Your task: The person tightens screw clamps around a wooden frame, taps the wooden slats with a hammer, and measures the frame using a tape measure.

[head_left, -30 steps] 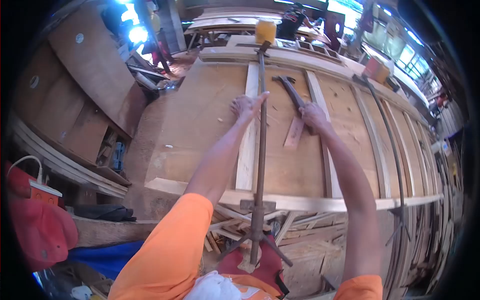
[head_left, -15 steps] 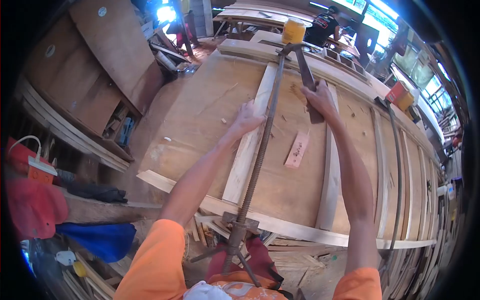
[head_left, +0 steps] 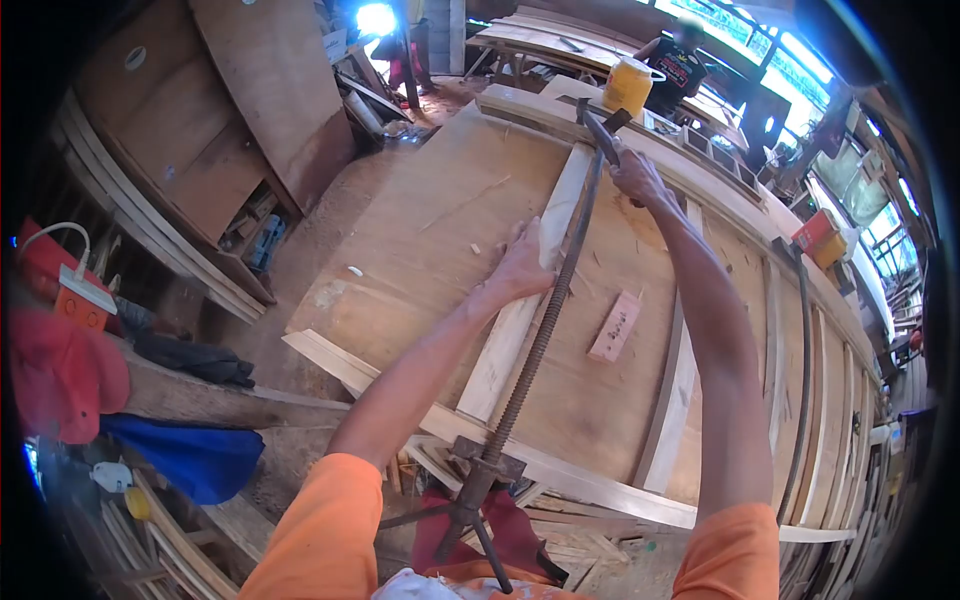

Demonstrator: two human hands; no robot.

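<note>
My right hand (head_left: pixel 640 178) is closed around the handle of a hammer (head_left: pixel 602 137), raised near the far end of a long bar clamp (head_left: pixel 545 325). The clamp spans the wooden panel frame (head_left: pixel 430 210), and its threaded screw and cross handle point toward me. My left hand (head_left: pixel 524 262) grips a pale wooden batten (head_left: pixel 502 358) beside the clamp's screw, thumb toward the bar. A short pinkish wood piece (head_left: pixel 615 326) with dark marks lies on the panel to the right of the clamp.
A yellow container (head_left: pixel 630 86) stands beyond the far rail. At right, a second clamp bar (head_left: pixel 803 380) crosses the frame, near a red and yellow can (head_left: pixel 818 236). Another person (head_left: pixel 673 72) is at the back. Boards (head_left: pixel 255 90) lean at left; scrap wood lies below.
The hammer has swung and its handle now points more toward the camera, with my right hand nearer the far rail. My left hand stays at the batten. The view has shifted slightly.
</note>
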